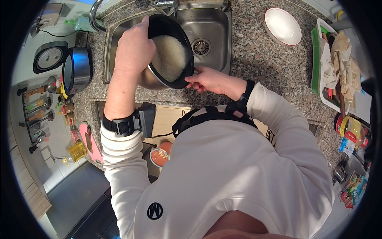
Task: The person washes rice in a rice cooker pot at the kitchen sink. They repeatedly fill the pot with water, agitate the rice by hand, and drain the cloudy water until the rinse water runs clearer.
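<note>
A rice cooker's inner pot (188, 56) with a black lining and metal outside is held tilted over the front edge of the sink. White rice grains (169, 56) lie inside it; whether there is water with them, I cannot tell. My left hand (134, 44) grips the pot's left rim, thumb on the inner side. At the lower right rim, my right hand (206, 80) pinches the edge between thumb and fingers. Below and behind the pot is a stainless steel double sink (213, 27), with a drain strainer (201, 47) in its right basin.
A faucet (164, 3) stands behind the sink. To the left is a rice cooker (78, 70), lid up. A white bowl (283, 26) with a red rim sits right on the granite counter (250, 50), near a green-and-white basket (316, 62) of utensils and cloths.
</note>
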Demonstrator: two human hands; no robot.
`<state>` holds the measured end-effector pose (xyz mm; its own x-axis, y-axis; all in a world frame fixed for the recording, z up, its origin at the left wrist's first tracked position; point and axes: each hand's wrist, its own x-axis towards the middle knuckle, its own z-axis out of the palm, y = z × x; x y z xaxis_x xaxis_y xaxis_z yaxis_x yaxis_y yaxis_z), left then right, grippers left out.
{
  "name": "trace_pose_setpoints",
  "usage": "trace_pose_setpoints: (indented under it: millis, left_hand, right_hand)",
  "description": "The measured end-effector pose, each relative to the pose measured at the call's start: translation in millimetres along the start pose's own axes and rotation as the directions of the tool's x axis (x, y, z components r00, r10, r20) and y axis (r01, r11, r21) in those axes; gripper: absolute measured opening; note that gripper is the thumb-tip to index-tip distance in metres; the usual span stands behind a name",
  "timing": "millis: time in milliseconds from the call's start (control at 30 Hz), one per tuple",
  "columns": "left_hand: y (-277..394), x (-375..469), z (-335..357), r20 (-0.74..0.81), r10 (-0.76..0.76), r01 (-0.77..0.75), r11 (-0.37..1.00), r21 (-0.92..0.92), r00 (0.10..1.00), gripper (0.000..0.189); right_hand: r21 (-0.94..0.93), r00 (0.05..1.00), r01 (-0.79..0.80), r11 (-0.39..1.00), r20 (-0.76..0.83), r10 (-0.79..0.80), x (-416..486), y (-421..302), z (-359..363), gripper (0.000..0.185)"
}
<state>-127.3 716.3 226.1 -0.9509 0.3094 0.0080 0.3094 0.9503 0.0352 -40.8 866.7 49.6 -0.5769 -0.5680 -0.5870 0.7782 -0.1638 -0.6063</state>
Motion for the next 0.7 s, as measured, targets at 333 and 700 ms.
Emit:
trace_pose_setpoints:
  millis: [333, 700]
  left_hand:
    - [-0.5, 0.2, 1.8, -0.004, 0.014, -0.014, 1.000, 0.012, 1.000, 0.056]
    - [0.1, -0.3, 2.5, -0.011, 0.024, -0.024, 1.000, 0.015, 1.000, 0.056]
  right_hand:
    - [-0.007, 1.000, 0.001, 1.000, -0.003, -0.001, -0.3, -0.1, 1.1, 0.027]
    - [-0.004, 1.000, -0.006, 1.000, -0.004, 0.006, -1.1, -0.9, 1.8, 0.028]
